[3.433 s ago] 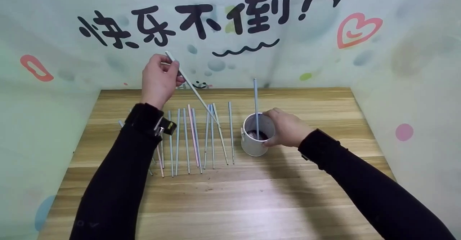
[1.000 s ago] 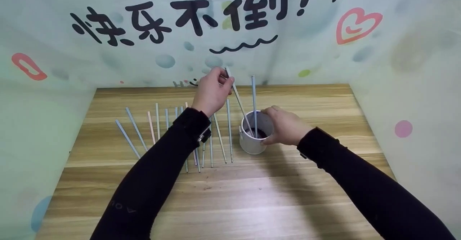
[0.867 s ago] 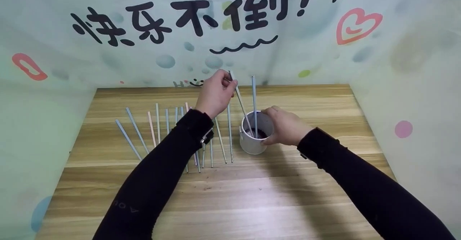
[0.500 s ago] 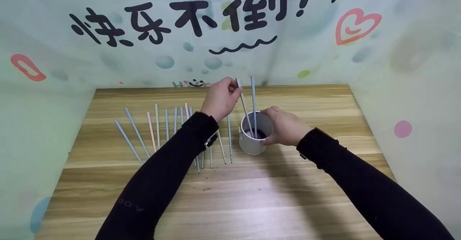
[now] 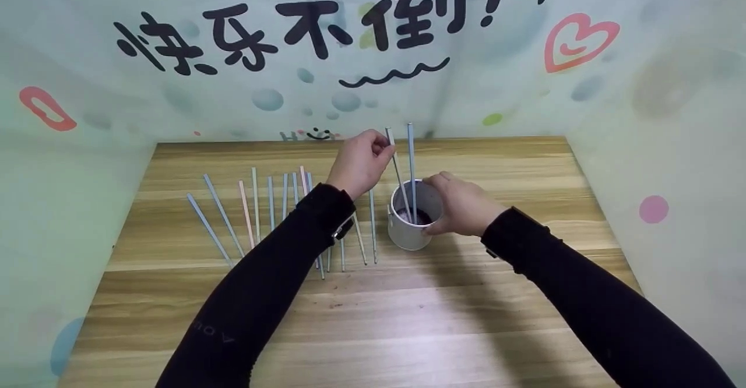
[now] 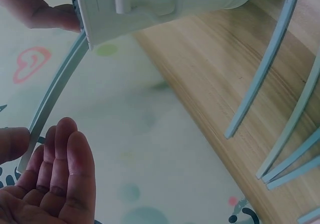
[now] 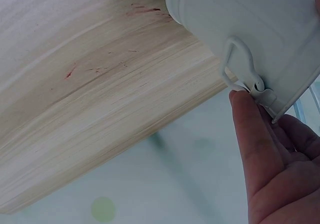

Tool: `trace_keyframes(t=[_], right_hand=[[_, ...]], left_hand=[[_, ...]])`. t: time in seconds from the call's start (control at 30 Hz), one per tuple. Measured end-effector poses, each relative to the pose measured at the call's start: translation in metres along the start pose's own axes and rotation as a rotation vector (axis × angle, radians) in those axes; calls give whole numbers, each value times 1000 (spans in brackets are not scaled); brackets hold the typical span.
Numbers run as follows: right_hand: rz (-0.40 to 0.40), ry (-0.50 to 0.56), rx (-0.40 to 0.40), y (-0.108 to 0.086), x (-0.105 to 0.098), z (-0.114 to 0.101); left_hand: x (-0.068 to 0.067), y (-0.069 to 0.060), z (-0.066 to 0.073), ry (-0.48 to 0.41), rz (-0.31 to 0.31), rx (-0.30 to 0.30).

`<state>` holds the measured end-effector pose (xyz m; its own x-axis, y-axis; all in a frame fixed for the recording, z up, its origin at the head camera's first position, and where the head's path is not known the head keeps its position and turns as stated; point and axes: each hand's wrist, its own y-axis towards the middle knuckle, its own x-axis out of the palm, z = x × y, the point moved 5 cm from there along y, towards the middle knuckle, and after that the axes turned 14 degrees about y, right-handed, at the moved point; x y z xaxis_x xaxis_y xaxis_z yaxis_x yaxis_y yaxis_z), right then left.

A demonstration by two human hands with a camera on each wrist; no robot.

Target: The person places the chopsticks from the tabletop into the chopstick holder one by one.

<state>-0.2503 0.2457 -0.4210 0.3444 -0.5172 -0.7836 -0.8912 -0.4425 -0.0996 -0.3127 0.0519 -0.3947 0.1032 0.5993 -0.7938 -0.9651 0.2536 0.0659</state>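
A pale green chopstick (image 5: 399, 169) leans inside a small white bucket (image 5: 402, 239), its lower end on the dark-stained bottom. My left hand (image 5: 361, 161) pinches it near the top; in the left wrist view the thumb (image 6: 12, 144) touches its side and the other fingers lie nearly straight. Beside it a blue chopstick (image 5: 411, 161) stands in the bucket, untouched by the hand. My right hand (image 5: 463, 204) grips the bucket's rim from the right. A wire loop (image 7: 240, 61) on the bucket's side is near those fingers in the right wrist view.
Several blue, green and pink chopsticks (image 5: 246, 213) lie in a row on the wooden table (image 5: 396, 330), left of the bucket. My left forearm covers part of them. A printed cloth (image 5: 495, 85) hangs behind the table. Reddish marks (image 7: 70, 71) spot the wood.
My left hand has carried the pale chopstick from above the row rightward into the bucket, then lowered slightly. The right hand and bucket have stayed in place.
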Motion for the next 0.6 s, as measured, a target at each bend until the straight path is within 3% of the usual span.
trace_keyframes(t=[0.3,0.43,0.6], right_hand=[[-3,2,-5,0,2,1],[-5,5,-1,0,2,1],[-2,-1,-10,1,1,1]], left_hand=[[-13,-9,-19,-46,4,-25],[-27,-13,-40,-64,10,-100],[-51,-22,-78,-74,59,-214]])
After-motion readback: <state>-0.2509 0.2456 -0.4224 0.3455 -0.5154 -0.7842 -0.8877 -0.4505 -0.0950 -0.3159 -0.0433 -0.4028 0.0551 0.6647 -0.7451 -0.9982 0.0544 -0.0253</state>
